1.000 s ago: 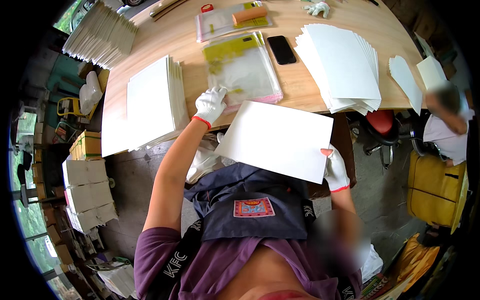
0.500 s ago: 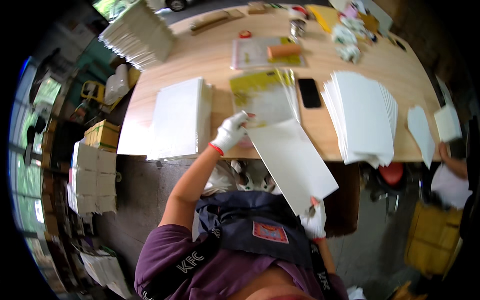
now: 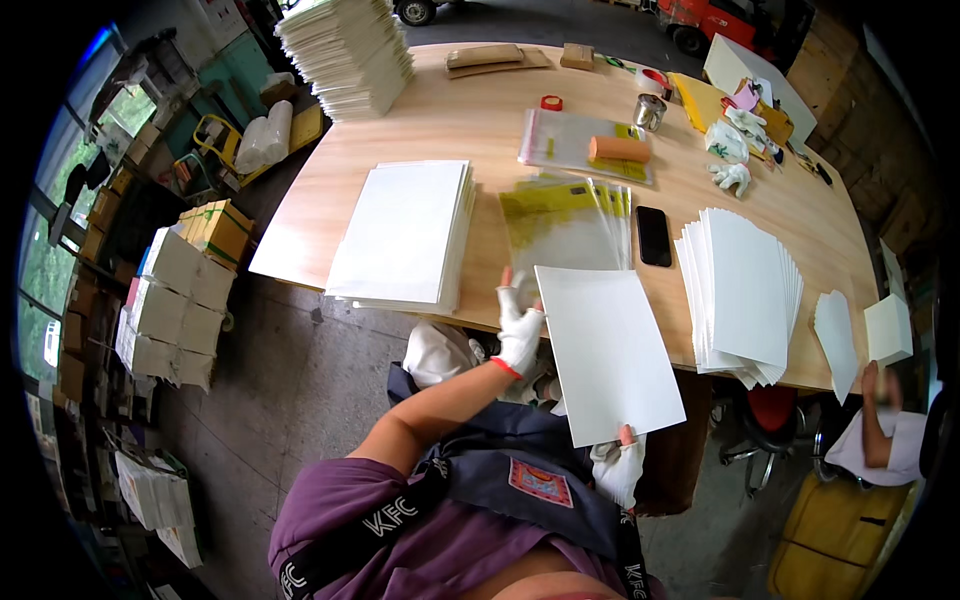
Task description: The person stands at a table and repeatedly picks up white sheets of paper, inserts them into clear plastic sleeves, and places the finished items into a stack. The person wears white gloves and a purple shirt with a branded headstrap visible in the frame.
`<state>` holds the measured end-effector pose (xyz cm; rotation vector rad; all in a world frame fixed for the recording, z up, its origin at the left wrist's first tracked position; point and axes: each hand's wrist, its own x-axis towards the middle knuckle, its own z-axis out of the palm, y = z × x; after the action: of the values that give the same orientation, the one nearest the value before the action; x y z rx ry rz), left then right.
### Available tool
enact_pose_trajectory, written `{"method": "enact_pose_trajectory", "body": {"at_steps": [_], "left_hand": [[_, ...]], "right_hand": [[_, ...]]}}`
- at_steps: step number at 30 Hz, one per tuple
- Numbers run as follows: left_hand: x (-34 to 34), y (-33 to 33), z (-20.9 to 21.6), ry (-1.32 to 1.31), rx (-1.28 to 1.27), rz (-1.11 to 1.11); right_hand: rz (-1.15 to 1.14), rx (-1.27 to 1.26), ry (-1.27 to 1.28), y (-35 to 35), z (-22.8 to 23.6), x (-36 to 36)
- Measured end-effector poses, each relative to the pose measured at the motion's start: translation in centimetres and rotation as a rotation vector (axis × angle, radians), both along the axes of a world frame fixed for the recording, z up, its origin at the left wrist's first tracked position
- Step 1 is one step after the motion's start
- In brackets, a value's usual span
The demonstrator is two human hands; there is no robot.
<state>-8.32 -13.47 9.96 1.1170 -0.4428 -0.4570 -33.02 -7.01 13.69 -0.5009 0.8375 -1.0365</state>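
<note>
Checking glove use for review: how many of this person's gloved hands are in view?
2: the left hand, beside the white sheet's left edge; the right hand, holding its lower edge.

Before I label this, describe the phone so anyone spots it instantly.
On the wooden table, find the fanned stack of white sheets toward the right. Just left of it lies the phone: a flat black rectangle, unlike the white sheets and clear bags flanking it.
</note>
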Motion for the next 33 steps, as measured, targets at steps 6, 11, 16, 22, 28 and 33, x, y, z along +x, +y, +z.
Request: {"method": "enact_pose_trajectory", "body": {"at_steps": [6,11,16,22,28,33], "left_hand": [[-4.6,-4.6,-6.1,0.891,-0.105,-0.374],[-7.9,-4.0,-10.6,0.890,-0.033,-0.504],[-10.5,3.7,-19.8,0.429,0.039,-0.519],[-7.4,5.6,-10.9,0.529,0.439,-0.466],[-2.0,7.2,-10.9,0.949,-0.144,-1.141],[1.9,8.9,-5.8,0.587,0.443,-0.605]], "right_hand": [[-0.021,-0.013,0.042,0.4,0.7,-0.8],[0.069,-0.022,0.073,1.0,2.5,0.0],[0.237,0.149,0.116,0.4,-2.1,1.7],[0.070,0.295,-0.388,-5.6,-8.5,8.3],[0.643,-0.056,0.048,-4.9,-4.9,8.2],[0.743,-0.785,0.901,-6.2,-4.1,11.3]]}}
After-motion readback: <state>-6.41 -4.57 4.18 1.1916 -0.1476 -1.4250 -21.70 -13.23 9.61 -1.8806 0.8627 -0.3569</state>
